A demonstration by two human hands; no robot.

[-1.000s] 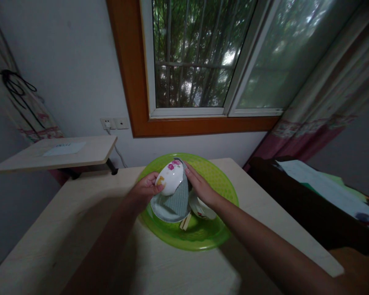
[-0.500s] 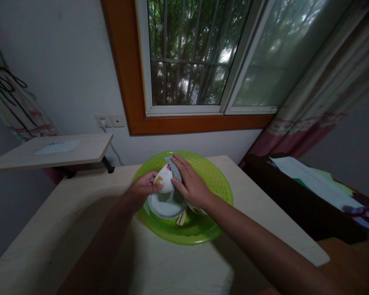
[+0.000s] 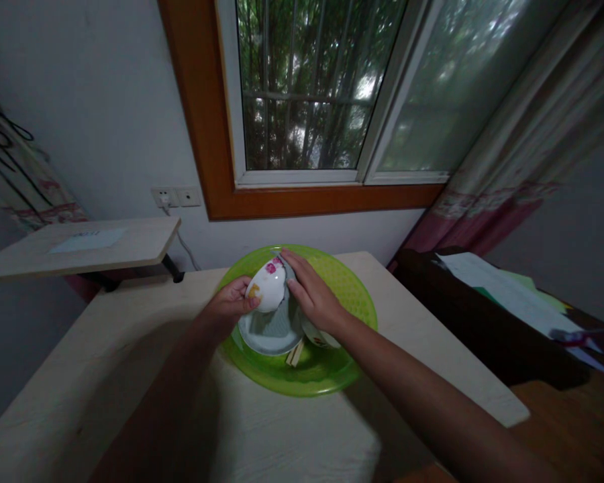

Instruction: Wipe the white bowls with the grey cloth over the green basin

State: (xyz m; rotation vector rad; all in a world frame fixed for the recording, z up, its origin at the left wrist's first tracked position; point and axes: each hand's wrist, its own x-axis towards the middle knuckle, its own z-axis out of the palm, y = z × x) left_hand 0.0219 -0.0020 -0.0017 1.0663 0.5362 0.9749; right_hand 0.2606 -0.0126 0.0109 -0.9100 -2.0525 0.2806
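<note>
My left hand (image 3: 235,299) is closed on the left edge of a white bowl (image 3: 270,287) with pink and yellow flower prints, its thumb on the outer side. The bowl is tilted, its mouth turned to the right. My right hand (image 3: 313,290) is closed on a grey cloth (image 3: 284,314) pressed against the bowl's rim, part of the cloth hanging down. Below both hands a white plate (image 3: 269,341) lies in a green plastic basin (image 3: 302,386). A second bowl (image 3: 318,333), partly hidden by my right hand, and light wooden chopsticks (image 3: 294,353) lie beside the plate.
The basin stands on a pale wooden table (image 3: 282,436) by the wall, under a barred window (image 3: 307,87). A raised shelf (image 3: 145,241) with a paper label is at the left, near a wall socket (image 3: 175,197). Papers (image 3: 503,288) lie on dark furniture at the right.
The bowl has turned in my left hand, so more of its flowered outside shows. The cloth has slid down and right along the rim with my right hand.
</note>
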